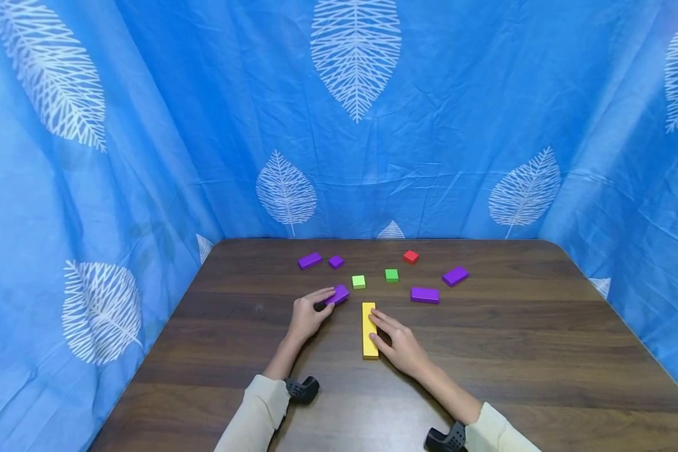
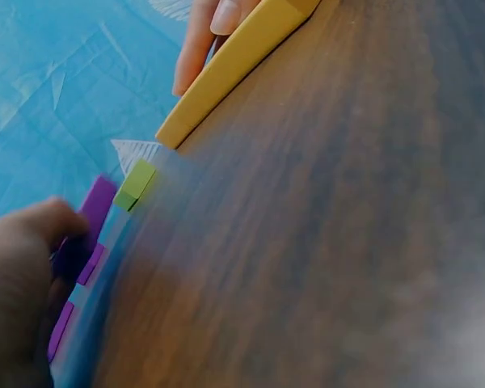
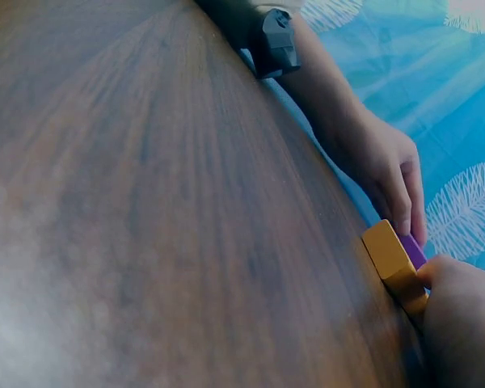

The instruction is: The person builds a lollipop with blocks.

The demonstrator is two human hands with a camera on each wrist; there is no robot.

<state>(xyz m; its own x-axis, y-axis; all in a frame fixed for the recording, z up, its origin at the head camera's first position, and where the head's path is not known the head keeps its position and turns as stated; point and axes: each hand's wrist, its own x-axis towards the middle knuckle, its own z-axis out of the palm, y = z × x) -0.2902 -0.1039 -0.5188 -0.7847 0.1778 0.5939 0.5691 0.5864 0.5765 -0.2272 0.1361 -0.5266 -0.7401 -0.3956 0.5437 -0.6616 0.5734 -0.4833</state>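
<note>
My left hand [image 1: 307,317] pinches a purple rectangular block [image 1: 338,295] between thumb and fingers, left of the middle of the table. In the left wrist view this purple block [image 2: 99,202] sticks out past the blurred left hand [image 2: 20,275]. My right hand [image 1: 402,345] touches a long yellow block [image 1: 370,331] from its right side, fingers stretched out along its edge and thumb nearer its front end. The yellow block lies flat, its long side pointing away from me. Fingertips of the right hand [image 2: 202,36] show behind the yellow block [image 2: 242,61] in the left wrist view.
Beyond the hands lie a light green block [image 1: 358,282], a green block [image 1: 392,275] and a red block [image 1: 410,257]. Other purple blocks [image 1: 425,295] lie at the far left and right. A blue leaf-patterned curtain [image 1: 418,157] hangs behind the brown wooden table [image 1: 542,351].
</note>
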